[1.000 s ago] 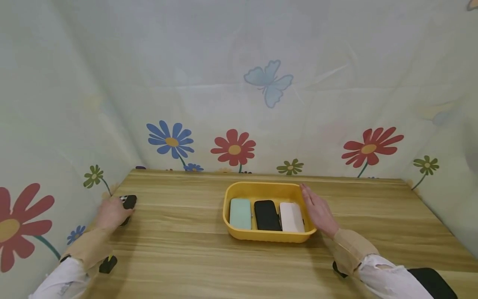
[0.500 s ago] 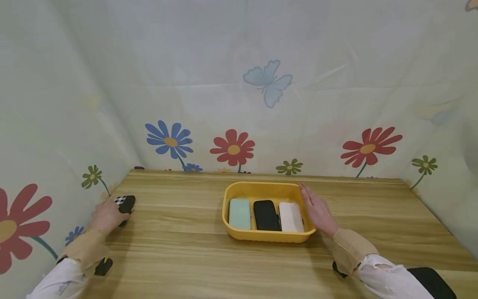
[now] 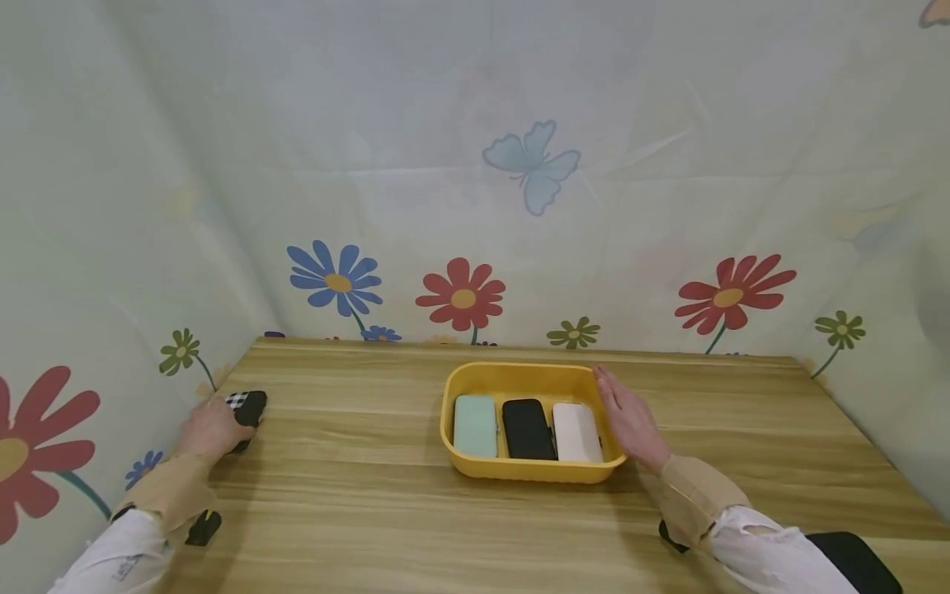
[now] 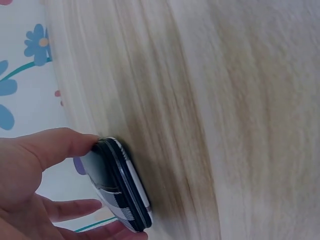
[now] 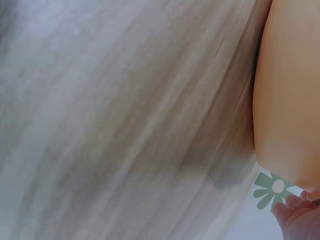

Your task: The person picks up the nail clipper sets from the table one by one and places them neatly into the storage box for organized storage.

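My left hand (image 3: 210, 429) is at the left of the table, pinching a small black case (image 3: 254, 406) with a black-and-white checked part. In the left wrist view, the thumb presses one end of this case (image 4: 120, 185) and fingers lie at the other end; it is tilted on its edge. My right hand (image 3: 633, 425) lies with straight fingers along the right side of a yellow plastic tub (image 3: 530, 469). Inside the tub, a mint-green case (image 3: 476, 426), a black case (image 3: 529, 429) and a pale pink case (image 3: 577, 432) stand side by side.
The wooden table (image 3: 356, 511) meets a flower-printed cloth wall (image 3: 386, 165) at its back and sides. A dark object (image 3: 853, 561) is partly visible beside the right sleeve. Small black pieces hang under both wrists.
My left hand has shifted slightly left with the checked case, and more of the checked part shows. The right hand and the tub have stayed in place.
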Demonstrator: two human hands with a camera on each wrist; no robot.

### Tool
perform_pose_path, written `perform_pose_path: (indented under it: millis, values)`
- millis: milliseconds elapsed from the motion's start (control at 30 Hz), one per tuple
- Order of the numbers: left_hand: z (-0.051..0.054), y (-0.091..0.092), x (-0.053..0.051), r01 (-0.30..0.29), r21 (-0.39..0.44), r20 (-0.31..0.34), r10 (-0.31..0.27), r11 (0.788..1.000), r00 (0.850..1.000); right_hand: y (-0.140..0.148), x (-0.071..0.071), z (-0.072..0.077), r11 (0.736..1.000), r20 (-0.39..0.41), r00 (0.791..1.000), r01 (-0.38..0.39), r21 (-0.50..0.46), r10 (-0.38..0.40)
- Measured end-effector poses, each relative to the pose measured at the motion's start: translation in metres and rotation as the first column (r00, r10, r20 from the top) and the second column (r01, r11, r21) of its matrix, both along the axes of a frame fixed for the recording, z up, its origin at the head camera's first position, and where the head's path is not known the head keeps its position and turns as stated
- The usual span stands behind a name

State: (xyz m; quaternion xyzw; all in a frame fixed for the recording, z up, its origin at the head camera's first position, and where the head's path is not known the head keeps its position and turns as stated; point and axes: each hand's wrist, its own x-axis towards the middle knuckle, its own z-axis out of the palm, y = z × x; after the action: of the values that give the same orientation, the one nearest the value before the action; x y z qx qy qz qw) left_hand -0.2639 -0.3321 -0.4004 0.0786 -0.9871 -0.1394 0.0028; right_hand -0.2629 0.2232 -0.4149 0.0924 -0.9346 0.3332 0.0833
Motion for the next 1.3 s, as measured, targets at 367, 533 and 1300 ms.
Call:
perform_pose_path:
  millis: [367, 533, 1300]
  values:
    - [0.005, 0.002, 0.010, 0.011, 0.018, 0.079, -0.013, 1.000, 0.997, 0.000, 0.001, -0.002, 1.000, -0.003, 1.000, 0.002, -0.004, -0.002]
    - [0.008, 0.005, 0.016, 0.000, 0.050, 0.117, -0.006, 0.999, 0.993, -0.001, 0.001, -0.002, 1.000, -0.008, 1.000, 0.005, -0.005, -0.005]
    - [0.016, 0.021, 0.021, 0.081, 0.001, 0.016, -0.081, 0.997, 0.997, 0.000, 0.000, -0.002, 1.000, -0.025, 1.000, -0.003, -0.010, 0.003]
